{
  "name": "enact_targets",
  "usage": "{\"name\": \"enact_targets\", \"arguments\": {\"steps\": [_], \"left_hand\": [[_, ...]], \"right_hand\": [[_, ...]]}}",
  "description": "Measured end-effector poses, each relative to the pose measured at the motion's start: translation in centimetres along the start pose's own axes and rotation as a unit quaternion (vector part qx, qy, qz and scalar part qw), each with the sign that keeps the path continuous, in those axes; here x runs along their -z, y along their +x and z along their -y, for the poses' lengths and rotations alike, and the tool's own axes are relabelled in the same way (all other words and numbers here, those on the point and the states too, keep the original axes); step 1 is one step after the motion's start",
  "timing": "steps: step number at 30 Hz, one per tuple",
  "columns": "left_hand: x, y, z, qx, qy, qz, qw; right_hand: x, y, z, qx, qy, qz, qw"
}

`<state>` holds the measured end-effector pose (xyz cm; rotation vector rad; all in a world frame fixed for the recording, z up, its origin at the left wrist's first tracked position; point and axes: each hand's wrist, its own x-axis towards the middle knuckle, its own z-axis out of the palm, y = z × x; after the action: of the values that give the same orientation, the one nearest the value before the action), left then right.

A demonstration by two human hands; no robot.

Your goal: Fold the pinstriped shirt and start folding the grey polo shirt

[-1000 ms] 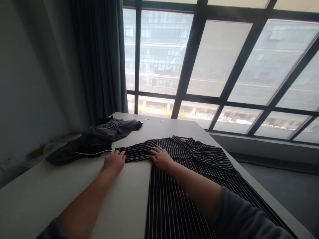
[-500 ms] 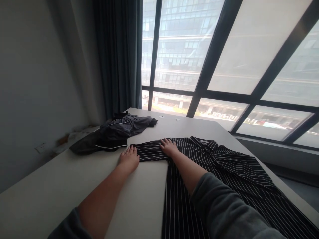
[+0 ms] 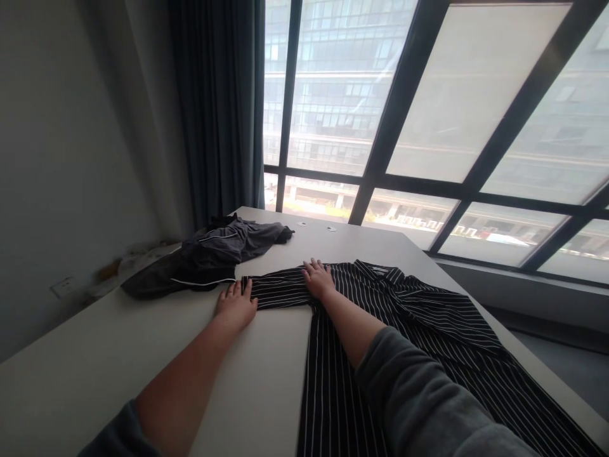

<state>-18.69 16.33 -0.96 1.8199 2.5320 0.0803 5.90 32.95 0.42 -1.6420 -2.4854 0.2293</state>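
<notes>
Touching 1 shirt (image 3: pixel 409 312), left hand (image 3: pixel 236 306) at cuff (image 3: pixel 250 281), right hand (image 3: pixel 318 280) near shoulder (image 3: pixel 343 273) (grips apart)

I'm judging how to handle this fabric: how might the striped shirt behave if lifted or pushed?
The striped shirt is probably floppy, as creases run below its collar. Lifted by its outstretched sleeve, it would likely sag, since it looks thin. Pushed, it would probably wrinkle, lying flat on the table.

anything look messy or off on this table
Mainly the dark clothing on the left of the table: it lies rumpled in a heap, while the striped shirt is spread out. No spill or damage shows.
</notes>
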Motion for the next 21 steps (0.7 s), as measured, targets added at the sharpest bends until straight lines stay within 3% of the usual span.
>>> {"name": "enact_targets", "arguments": {"steps": [5,9,13,17,19,21], "left_hand": [[0.1,-0.3,0.4,-0.025,-0.005,-0.045,0.999],[0.4,-0.3,0.3,-0.039,-0.029,-0.065,0.997],[0.6,0.1,0.6,-0.05,-0.056,-0.088,0.993],[0.5,0.3,1.1,-0.048,-0.087,-0.111,0.989],[0.4,0.4,1.1,-0.051,-0.106,-0.123,0.986],[0.5,0.4,1.0,-0.058,-0.128,-0.136,0.981]], "right_hand": [[2.7,-3.1,-3.8,-0.039,-0.002,-0.007,0.999],[5.2,-9.1,-9.3,-0.029,-0.024,0.032,0.999],[7.7,-19.3,-17.9,0.003,-0.005,-0.018,1.0],[9.6,-32.0,-26.5,-0.102,0.161,-0.124,0.974],[9.8,-37.8,-28.7,-0.151,0.234,-0.122,0.953],[9.5,-42.2,-29.5,-0.141,0.272,-0.074,0.949]]}}
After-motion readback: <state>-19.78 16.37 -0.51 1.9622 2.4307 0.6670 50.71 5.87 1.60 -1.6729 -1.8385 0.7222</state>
